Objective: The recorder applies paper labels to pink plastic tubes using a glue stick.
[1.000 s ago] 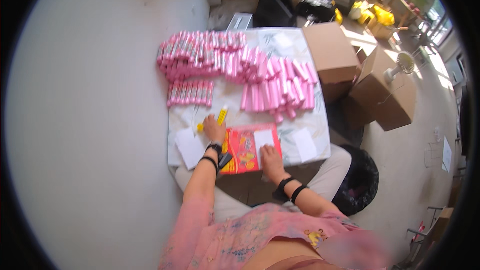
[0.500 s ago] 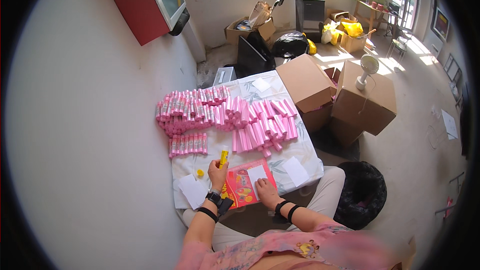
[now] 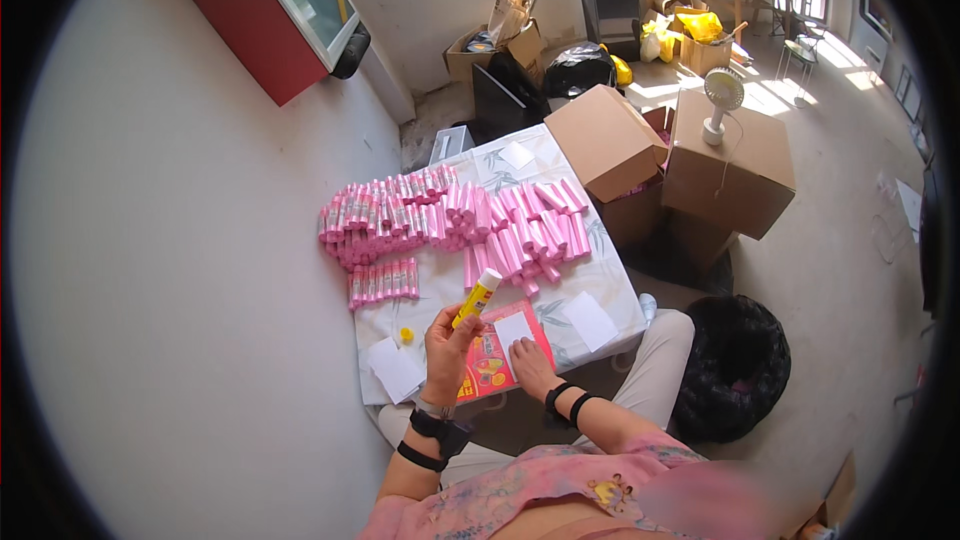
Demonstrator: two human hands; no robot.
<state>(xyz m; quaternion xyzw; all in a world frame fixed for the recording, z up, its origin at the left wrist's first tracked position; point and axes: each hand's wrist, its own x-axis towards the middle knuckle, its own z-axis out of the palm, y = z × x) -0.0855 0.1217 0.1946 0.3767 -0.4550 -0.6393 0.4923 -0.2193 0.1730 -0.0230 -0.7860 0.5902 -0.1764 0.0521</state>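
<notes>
A yellow glue stick (image 3: 478, 297) with a white tip is gripped in my left hand (image 3: 445, 350), tilted and raised above the table. Under the fingers of my right hand (image 3: 531, 366) lies a small white paper slip (image 3: 512, 327). My right fingers are spread flat and hold it down. That slip rests on a red printed sheet (image 3: 482, 373) with fruit pictures, near the table's front edge. To the left of the glue stick, a yellow cap (image 3: 406, 336) sits on the table. White papers lie at either side, one stack (image 3: 396, 370) left and another (image 3: 590, 321) right.
Pink rolled tubes (image 3: 515, 237) and pink labelled tubes (image 3: 384, 282) cover much of the white tablecloth (image 3: 610, 280). Cardboard boxes (image 3: 730, 165) stand to the right, a small fan (image 3: 722, 95) on one. A black bag-lined bin (image 3: 728, 365) is by my right knee. A wall (image 3: 200, 290) borders the left.
My left hand has lifted the glue stick up and to the right, tilting it. The right hand stays on the paper slip. The whole view has shifted slightly.
</notes>
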